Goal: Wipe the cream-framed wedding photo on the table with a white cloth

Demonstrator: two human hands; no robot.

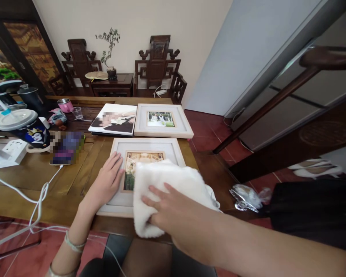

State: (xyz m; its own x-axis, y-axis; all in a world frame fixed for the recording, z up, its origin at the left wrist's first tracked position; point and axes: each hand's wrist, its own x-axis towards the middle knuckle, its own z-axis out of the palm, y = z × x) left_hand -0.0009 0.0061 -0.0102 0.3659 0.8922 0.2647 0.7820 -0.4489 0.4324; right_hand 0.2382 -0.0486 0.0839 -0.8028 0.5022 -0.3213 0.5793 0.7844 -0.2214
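A light wooden picture frame [105,204] lies flat near the table's front edge, with a small photo [129,181] set in a pale mat. My left hand [111,177] rests flat on the frame's left side, fingers stretched out. A fluffy white cloth [173,177] covers the right part of the frame and some of the photo. My right hand [173,211] presses on this cloth and grips it, its fingers a little apart and bent into the pile. The frame's lower right corner is hidden under cloth and arm.
Behind lie another framed photo [161,119] and a photo panel [113,119]. On the left are a lidded cup [29,127], a phone [67,148], a white power strip [13,152] and loose cables [42,196]. Plastic wrapping [245,196] lies to the right. Chairs [158,65] stand behind.
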